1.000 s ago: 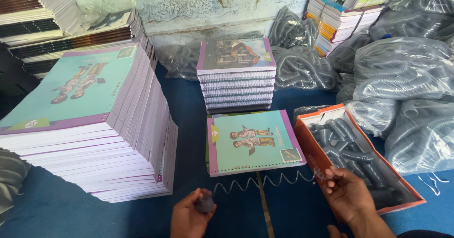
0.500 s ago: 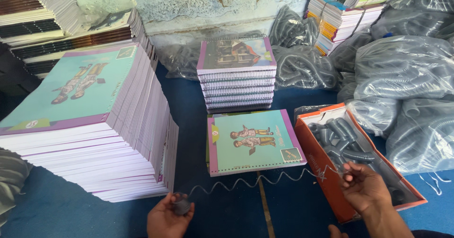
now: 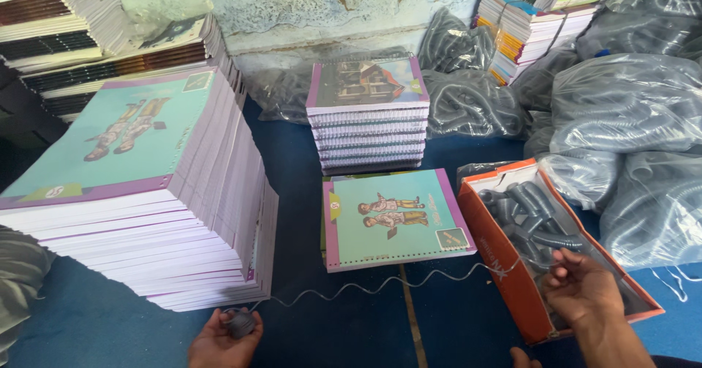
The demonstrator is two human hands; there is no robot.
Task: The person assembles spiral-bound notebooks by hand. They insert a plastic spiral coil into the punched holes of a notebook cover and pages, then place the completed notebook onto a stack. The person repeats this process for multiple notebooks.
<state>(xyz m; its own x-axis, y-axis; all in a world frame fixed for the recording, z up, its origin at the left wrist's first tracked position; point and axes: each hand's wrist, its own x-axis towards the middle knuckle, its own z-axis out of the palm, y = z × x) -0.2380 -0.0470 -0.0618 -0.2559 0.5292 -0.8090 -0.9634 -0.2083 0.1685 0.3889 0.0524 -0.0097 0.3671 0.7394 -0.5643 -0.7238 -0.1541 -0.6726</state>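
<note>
Only the head view here, so one pass. Count first: two hands, both the wearer's. One wavy wire [image 3: 380, 284], stretched out between them. One small dark grey lump [image 3: 240, 323], some kind of spool or bobbin, can't tell which. One orange box [image 3: 512, 284] with grey tube-like parts inside. Three stacks of notebooks close in: the tall teal stack [image 3: 139, 185] on the left, the bound stack [image 3: 368, 115] in the middle at the back, and a low teal stack [image 3: 395, 218] in front of it. More book piles sit along the wall, plus a heap of clear bags of grey coil [image 3: 629, 119] on the right, too many to count cleanly.

Room to move: the blue floor [image 3: 351, 339] is open along the near strip, between the tall stack's bottom corner and the box's near edge. The wire runs just in front of the low stack's front edge.

The wire is thin, pale and kinked like a loose spiral. The left hand [image 3: 223, 339] has its grip cupped around the grey lump, palm up. The right hand [image 3: 581, 289] sits over the box, grip pinched closed on the wire's other end.
</note>
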